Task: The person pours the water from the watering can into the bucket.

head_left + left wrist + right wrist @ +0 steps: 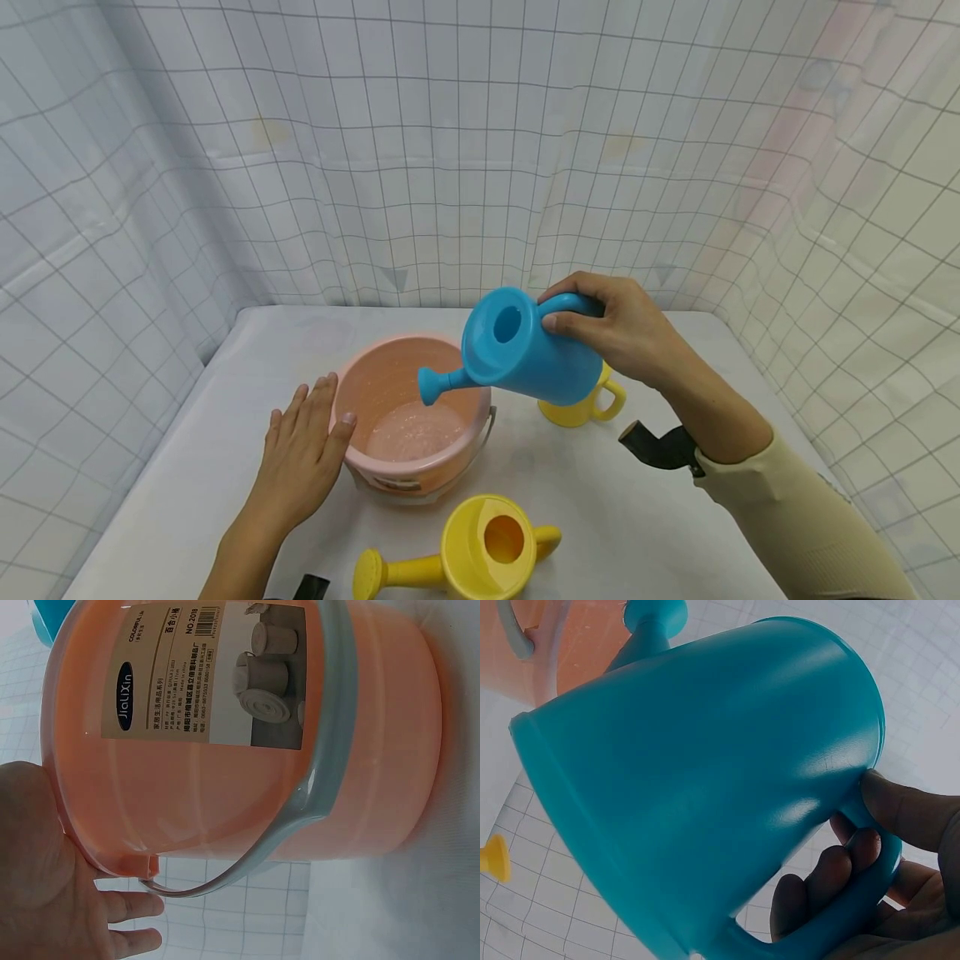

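A blue watering can (555, 358) is tilted in the air, its spout over the right part of a pink bucket (352, 367). My right hand (626, 329) grips the can by its handle; the right wrist view shows the fingers curled through the handle (855, 915) with the thumb on top. My left hand (300, 458) rests with straight fingers against the bucket's left rim. In the left wrist view the bucket (225, 802) carries a paper label (202, 671) and a grey bail handle (330, 750). Wet-looking specks show on the bucket's floor.
A yellow watering can (465, 542) stands at the front of the white table (622, 517), spout to the left. Another yellow vessel with a handle (573, 414) stands behind the blue can, partly hidden. Grid-patterned white curtains (480, 167) enclose the back and both sides.
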Available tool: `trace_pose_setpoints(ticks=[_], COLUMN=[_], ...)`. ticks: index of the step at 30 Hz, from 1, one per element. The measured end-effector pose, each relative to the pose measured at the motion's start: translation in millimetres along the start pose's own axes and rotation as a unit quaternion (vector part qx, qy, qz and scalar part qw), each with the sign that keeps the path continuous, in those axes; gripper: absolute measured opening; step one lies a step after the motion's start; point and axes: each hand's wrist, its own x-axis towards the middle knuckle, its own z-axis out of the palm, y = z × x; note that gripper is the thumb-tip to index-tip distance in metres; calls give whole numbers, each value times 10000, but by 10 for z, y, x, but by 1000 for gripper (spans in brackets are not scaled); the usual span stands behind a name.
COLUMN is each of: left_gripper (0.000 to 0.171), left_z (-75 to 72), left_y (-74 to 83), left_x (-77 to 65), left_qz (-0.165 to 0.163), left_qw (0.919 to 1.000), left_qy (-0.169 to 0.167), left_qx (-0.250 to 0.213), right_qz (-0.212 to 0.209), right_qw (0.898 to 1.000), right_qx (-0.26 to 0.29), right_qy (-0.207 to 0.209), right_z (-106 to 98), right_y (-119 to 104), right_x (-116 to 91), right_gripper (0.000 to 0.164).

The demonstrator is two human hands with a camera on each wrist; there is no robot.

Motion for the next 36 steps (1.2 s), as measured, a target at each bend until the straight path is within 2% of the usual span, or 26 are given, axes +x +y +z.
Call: trace_pose_setpoints(ticks=[36], left_gripper=[62], left_z=[-2], left_y=[0], left_x=[1], left_qz=[3], left_qw=[10000], left_qy=[-7], left_qx=[-8], right_qz=[5], right_qw=[9999], right_qx=[-130], right_qy=[5], right_z=[12], right_y=[-18], right_x=[-3], right_gripper=[23])
